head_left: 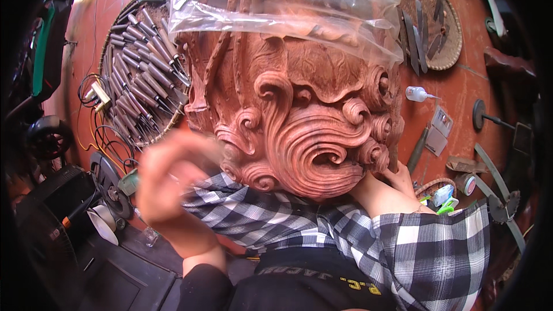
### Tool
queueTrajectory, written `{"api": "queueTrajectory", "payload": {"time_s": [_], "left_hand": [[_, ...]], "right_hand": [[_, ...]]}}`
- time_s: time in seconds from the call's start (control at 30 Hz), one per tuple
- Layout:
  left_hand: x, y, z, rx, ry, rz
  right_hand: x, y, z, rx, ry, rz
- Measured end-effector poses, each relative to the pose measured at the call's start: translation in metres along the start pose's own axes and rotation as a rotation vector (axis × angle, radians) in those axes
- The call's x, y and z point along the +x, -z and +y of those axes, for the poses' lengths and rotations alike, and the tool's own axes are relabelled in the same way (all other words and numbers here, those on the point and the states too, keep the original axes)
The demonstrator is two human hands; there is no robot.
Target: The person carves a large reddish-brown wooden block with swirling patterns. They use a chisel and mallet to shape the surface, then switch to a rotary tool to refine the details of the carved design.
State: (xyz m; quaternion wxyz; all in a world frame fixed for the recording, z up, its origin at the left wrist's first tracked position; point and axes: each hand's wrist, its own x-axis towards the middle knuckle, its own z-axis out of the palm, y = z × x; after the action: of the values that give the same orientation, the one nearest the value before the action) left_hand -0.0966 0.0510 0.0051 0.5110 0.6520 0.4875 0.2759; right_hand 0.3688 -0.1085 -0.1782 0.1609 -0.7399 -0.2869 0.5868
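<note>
A large reddish-brown wood carving (317, 138) with deep swirls and curls leans over my lap. Clear plastic sheeting (288, 11) covers its upper part. Just left of the lower scrolls, my left hand (170, 175) is raised and smeared by motion. Its fingers look bent, but whether they hold something cannot be made out. My right hand does not show. Checkered cloth (432, 253) covers my thighs, and a bare leg (386, 196) rests against the carving's lower right side.
A round basket (103, 60) of wooden-handled chisels (141, 75) lies left of the carving. Another basket (455, 52) with dark flat tools is at far right. A small white bottle (417, 93) lies on the red tiles. Cables (109, 144) and a power strip (99, 97) lie at left.
</note>
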Motion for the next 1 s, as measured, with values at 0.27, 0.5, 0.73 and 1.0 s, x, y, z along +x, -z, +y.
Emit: {"api": "queueTrajectory", "payload": {"time_s": [0.27, 0.5, 0.73, 1.0], "left_hand": [[-0.026, 0.195, -0.232, -0.043, 0.491, 1.129], [-0.015, 0.178, -0.258, -0.478, 0.278, 1.183], [0.019, 0.01, -0.005, -0.043, -0.022, 0.26], [0.061, -0.161, 0.076, 0.049, -0.661, -0.284]], "right_hand": [[0.003, -0.005, -0.008, -0.04, -0.02, -0.051], [-0.001, 0.001, 0.004, 0.028, -0.005, -0.004], [0.003, 0.001, 0.01, 0.047, 0.015, -0.012], [0.0, -0.005, 0.007, 0.028, -0.013, 0.006]]}}
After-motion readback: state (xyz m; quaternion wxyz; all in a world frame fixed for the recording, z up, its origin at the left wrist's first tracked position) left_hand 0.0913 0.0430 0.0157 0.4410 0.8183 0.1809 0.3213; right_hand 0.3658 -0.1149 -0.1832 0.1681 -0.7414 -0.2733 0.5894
